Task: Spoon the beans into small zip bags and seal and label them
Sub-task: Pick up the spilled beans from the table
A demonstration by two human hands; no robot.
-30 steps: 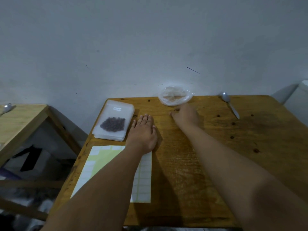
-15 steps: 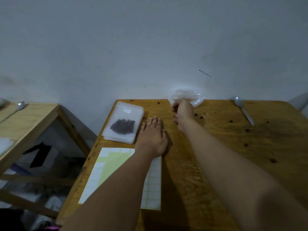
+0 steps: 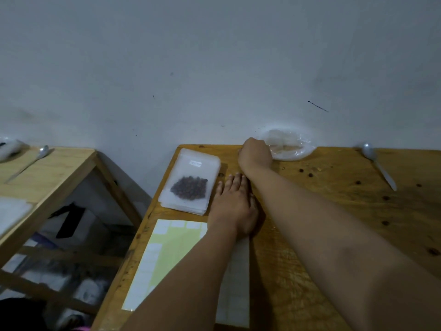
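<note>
A filled zip bag of dark beans (image 3: 189,187) with a small white label lies on a stack of empty zip bags (image 3: 183,207) at the table's back left. My left hand (image 3: 235,206) rests flat on the table beside the stack, its wrist over the label sheet (image 3: 167,256). My right hand (image 3: 255,152) is stretched to the wall, fingers curled at the left edge of a crumpled clear plastic bag (image 3: 290,146). A metal spoon (image 3: 378,164) lies at the back right.
The wooden table (image 3: 334,211) stands against a grey wall. A second wooden table (image 3: 47,168) to the left holds another spoon (image 3: 33,158) and some plastic (image 3: 9,148). Clutter lies on the floor between the tables.
My right hand has gone from the tabletop up to the clear plastic bag at the wall and now curls at its left edge. My left hand stays flat.
</note>
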